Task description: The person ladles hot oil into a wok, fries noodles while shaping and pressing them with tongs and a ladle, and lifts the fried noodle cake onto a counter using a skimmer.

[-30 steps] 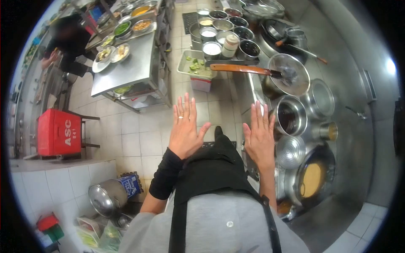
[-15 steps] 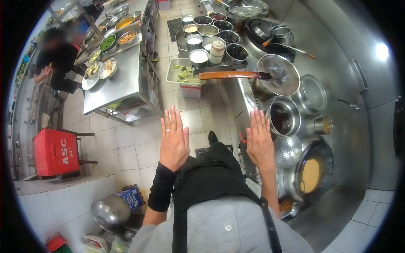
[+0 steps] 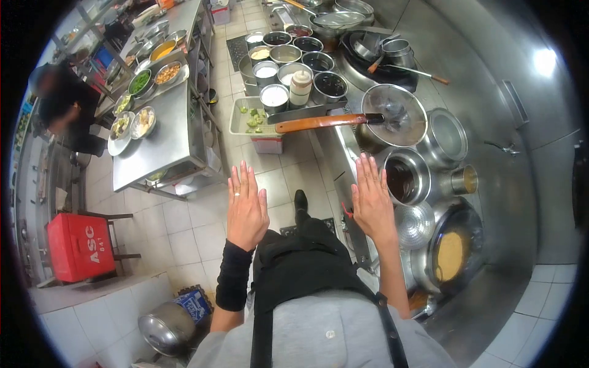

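Note:
My left hand, with a ring and a black sleeve at the wrist, is held out flat over the floor, fingers extended and holding nothing. My right hand is likewise flat and unoccupied, beside the stove edge. Nearest to it stands a metal pot with dark liquid inside. Below that lies a round perforated strainer. Farther forward, a mesh strainer with a long orange-brown wooden handle rests over a pot. Neither hand appears to touch anything.
A wok with yellow contents sits at right. Several seasoning pots, a squeeze bottle and a basket with green pieces are ahead. At left are a steel table with dishes, a red box and a person.
The view has shifted slightly, so the stove and table appear a little farther left. Both hands stay flat and unoccupied. My foot shows lower and farther left.

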A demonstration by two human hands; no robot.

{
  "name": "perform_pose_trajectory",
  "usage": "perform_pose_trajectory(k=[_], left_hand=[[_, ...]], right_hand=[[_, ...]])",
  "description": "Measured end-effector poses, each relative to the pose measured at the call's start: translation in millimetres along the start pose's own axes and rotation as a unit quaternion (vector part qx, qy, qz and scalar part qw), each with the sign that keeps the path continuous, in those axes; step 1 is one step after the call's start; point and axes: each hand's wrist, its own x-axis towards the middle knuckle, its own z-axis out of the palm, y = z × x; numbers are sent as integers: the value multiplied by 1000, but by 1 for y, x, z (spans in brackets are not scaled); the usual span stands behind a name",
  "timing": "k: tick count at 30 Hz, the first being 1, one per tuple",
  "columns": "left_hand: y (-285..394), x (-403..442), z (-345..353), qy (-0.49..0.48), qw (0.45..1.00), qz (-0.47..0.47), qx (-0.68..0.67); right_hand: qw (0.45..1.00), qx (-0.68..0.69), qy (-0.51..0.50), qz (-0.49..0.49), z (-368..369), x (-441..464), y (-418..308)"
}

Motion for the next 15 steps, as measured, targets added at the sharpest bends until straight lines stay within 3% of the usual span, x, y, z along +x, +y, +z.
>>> perform_pose_trajectory(k=[15], left_hand=[[-52, 211, 8, 81, 994, 26, 65]], right_hand=[[997, 23, 30, -61, 10, 176, 30]])
